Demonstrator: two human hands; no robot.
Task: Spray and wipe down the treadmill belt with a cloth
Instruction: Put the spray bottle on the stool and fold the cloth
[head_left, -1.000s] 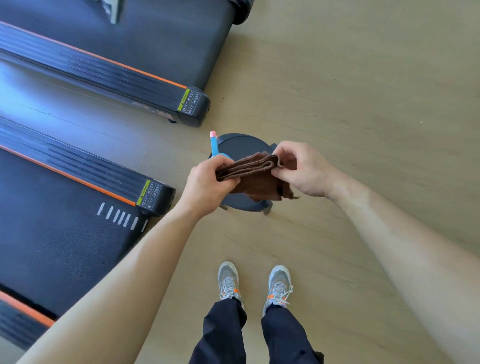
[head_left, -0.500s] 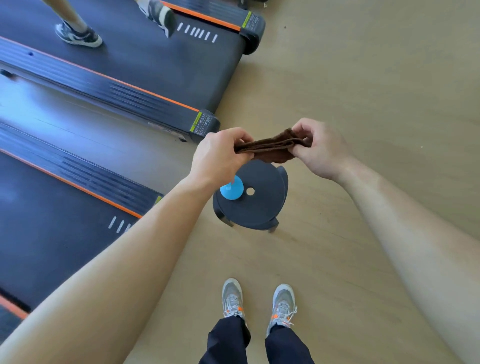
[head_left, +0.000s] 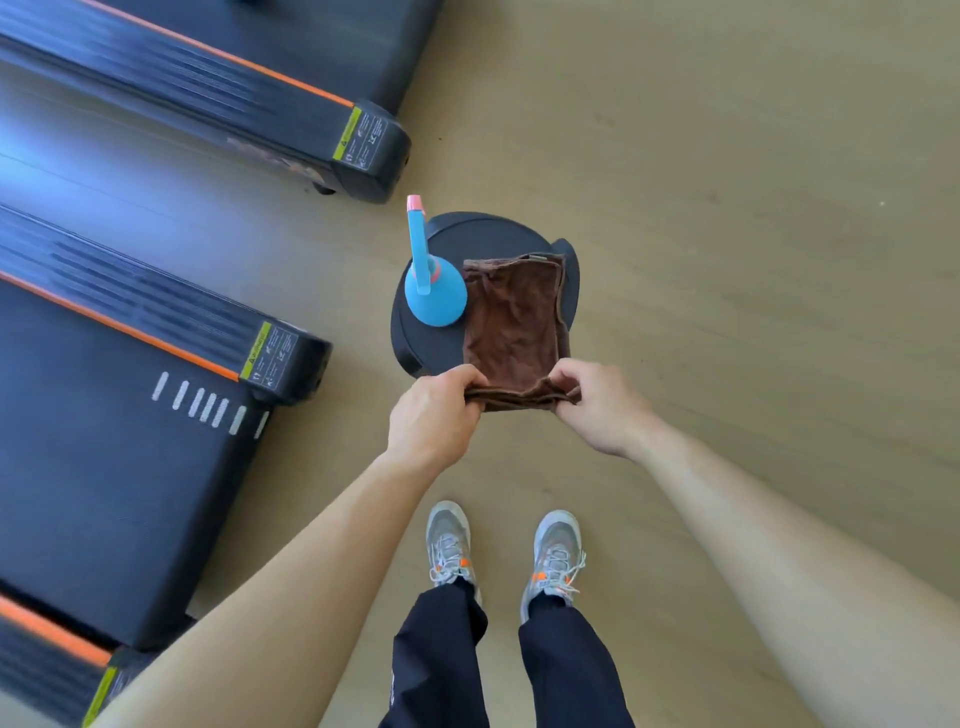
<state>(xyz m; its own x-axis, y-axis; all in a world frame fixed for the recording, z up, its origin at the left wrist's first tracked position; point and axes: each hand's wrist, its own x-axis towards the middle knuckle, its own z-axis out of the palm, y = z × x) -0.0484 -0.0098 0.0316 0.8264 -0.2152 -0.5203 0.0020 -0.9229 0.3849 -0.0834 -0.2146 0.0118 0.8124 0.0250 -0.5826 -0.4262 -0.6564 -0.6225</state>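
Place: gym, cardio area.
Machines: near treadmill (head_left: 104, 493) and far treadmill (head_left: 322, 36) parallel; black belts, orange-edged side rails, warning labels at the rail ends.
Floor: pale wood-look flooring (head_left: 727, 208).

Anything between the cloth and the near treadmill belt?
Nothing visible. The left hand and right hand pinch the cloth by its near edge; only bare floor lies between there and the belt. The spray bottle stands beside the cloth on the stool.
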